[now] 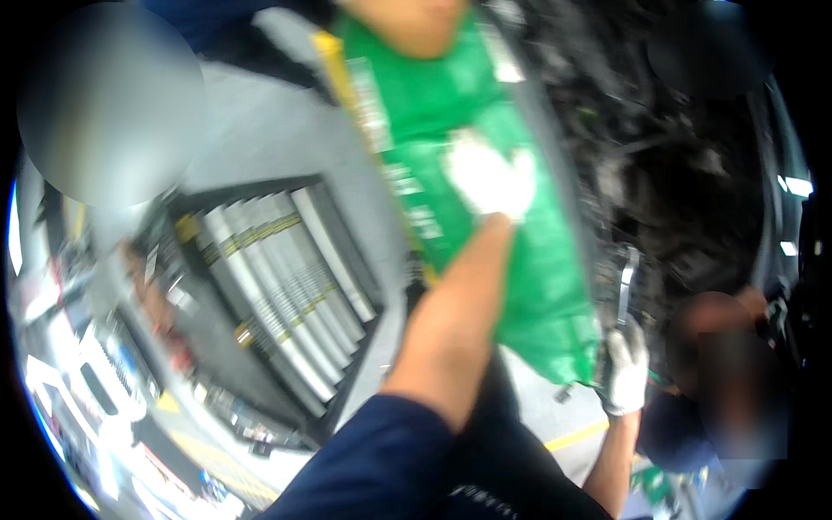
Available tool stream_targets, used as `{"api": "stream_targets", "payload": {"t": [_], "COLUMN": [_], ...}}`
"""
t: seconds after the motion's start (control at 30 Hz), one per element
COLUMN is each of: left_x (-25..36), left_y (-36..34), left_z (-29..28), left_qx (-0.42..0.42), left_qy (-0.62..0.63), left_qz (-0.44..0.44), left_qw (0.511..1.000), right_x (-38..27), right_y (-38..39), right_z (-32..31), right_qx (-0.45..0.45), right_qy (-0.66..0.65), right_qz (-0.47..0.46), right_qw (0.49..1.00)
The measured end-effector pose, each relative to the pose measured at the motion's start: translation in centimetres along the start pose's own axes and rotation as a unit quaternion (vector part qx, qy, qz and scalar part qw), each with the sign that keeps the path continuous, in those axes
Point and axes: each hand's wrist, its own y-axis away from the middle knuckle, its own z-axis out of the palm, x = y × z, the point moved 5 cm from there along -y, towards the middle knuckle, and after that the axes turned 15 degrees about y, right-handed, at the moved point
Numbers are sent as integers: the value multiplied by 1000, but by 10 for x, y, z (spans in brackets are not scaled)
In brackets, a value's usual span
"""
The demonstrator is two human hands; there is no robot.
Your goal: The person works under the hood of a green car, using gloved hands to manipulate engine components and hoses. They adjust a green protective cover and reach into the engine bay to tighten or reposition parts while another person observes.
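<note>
My left hand (490, 178), in a white glove, lies flat with spread fingers on a green cover (542, 260). The cover drapes along the edge of an open engine bay (667, 182). Lower right, my right hand (626, 368), also white-gloved, is closed around the lower end of a slim, shiny metal hand tool (627, 286). The tool points up beside the engine bay; blur hides its exact kind. Both gloves are smeared a little by motion.
On the left a black-edged tray (347, 234) holds several long silver bars (260, 286) in a row. Another person (685, 425) is close at the right. A blurred skin-coloured shape (412, 26) leans over the cover's far end. A yellow line (576, 436) crosses the floor.
</note>
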Motion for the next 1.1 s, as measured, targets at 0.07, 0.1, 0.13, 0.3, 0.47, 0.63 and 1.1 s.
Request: {"api": "stream_targets", "payload": {"t": [0.07,0.1,0.13,0.3,0.47,0.63,1.1], "left_x": [-32,-34,-33,-60,-130,-289,-437], "left_y": [-1,8,25,133,181,218,232], "left_z": [-38,-63,-92,-242,-408,-543,-623], "left_qx": [-24,-3,10,-211,50,207,142], "left_qy": [77,146,226,692,640,212,-159], "left_qz": [12,6,5,-270,-274,-271,-239], "left_qw": [997,989,974,636,716,916,947], "right_x": [-16,-23,-32,-97,-159,-155,-49], "right_y": [34,43,57,144,270,265,113], "right_z": [43,58,69,161,248,253,126], "right_qx": [-57,-70,-68,-43,-202,-217,8], "right_qy": [-32,-15,5,211,235,241,260], "right_qz": [-61,-100,-135,-339,-638,-591,-280], "right_qw": [996,992,989,916,704,738,924]}}
